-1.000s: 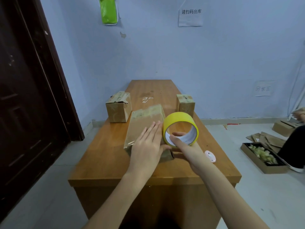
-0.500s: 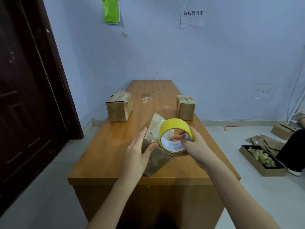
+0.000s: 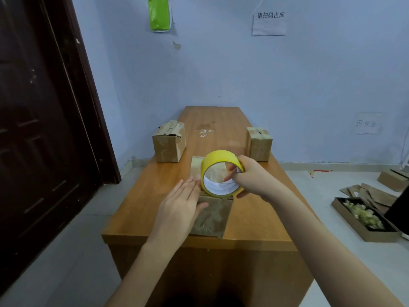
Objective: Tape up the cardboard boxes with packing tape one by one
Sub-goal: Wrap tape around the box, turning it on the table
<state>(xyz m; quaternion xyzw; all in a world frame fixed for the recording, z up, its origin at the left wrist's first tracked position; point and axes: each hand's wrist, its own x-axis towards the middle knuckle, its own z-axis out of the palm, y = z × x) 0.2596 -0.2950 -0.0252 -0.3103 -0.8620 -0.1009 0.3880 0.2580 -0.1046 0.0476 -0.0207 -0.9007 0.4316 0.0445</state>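
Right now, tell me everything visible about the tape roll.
The tape roll is yellow outside with a white inner core, wide and nearly full. It stands on edge over the box on the table, open centre facing the camera. The right hand grips its right rim, fingers through the core; the left hand lies flat beside it.

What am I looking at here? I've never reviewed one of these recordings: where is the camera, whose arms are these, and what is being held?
There is no machine: a person wears the camera on the head, so you look forward and down over their own arms. On the wooden table lies a cardboard box in front of them. The left hand rests flat on it with straight fingers. The right hand grips a roll of yellow packing tape, fingers through its core, at the box's top. Two more small boxes, one left and one right, stand farther back.
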